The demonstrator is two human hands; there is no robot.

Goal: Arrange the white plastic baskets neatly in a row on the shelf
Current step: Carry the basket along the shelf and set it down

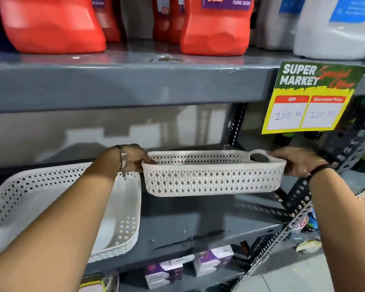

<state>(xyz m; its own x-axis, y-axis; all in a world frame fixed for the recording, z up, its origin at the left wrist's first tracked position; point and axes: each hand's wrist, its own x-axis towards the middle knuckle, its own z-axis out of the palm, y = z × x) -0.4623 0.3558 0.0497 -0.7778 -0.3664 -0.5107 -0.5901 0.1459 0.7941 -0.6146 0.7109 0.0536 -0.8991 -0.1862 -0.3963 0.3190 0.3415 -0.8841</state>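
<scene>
On the grey shelf (198, 218), a wide white basket (61, 207) lies left of the smaller white basket (211, 175) I hold level above the shelf. My left hand (135, 158) grips its left end, my right hand (297, 163) its right handle, below the price card (310, 98).

Both forearms bare, no sleeves visible. Left hand (135, 158): metal bracelet (123, 160) at the wrist, silver-toned, with a blocky link or clasp. Right hand (297, 162): thin black band (318, 168) round the wrist. No gloves.
</scene>
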